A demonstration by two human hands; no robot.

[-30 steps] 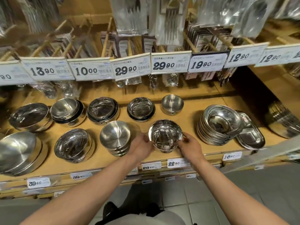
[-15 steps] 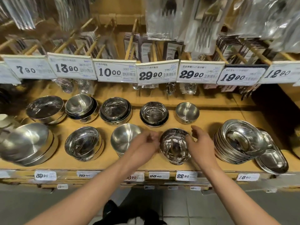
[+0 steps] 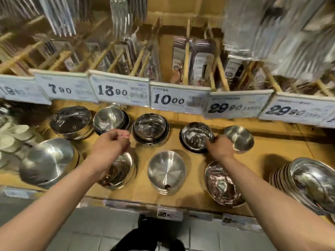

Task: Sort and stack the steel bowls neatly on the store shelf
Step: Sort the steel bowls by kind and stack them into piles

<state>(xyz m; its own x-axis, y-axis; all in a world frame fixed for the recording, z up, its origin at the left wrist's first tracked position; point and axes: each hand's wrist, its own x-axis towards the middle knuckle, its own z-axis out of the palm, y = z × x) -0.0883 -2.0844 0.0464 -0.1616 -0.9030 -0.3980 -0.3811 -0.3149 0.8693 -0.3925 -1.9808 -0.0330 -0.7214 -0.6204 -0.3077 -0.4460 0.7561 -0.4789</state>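
Steel bowls stand in two rows on the wooden shelf (image 3: 282,145). My right hand (image 3: 220,146) reaches to the back row and grips the right rim of a shiny steel bowl (image 3: 194,135) that sits in a dark-rimmed stack. A small matte bowl (image 3: 239,138) stands just right of that hand. My left hand (image 3: 110,142) hovers with loosely curled fingers and holds nothing, between a back-row bowl stack (image 3: 110,118) and another one (image 3: 150,127). A front-row bowl (image 3: 117,173) lies partly under my left forearm. The frame is motion-blurred.
More bowls in the front row: a large one (image 3: 47,162) at left, a matte stack (image 3: 166,171) in the middle, a shiny bowl (image 3: 223,183) and a tall stack (image 3: 311,182) at right. Price tags (image 3: 179,98) and hanging cutlery packs overhang the back row.
Both hands have left the shiny front-row bowl and moved back. The right hand now grips a back-row bowl. The left hand has swung left, and the view has shifted left.
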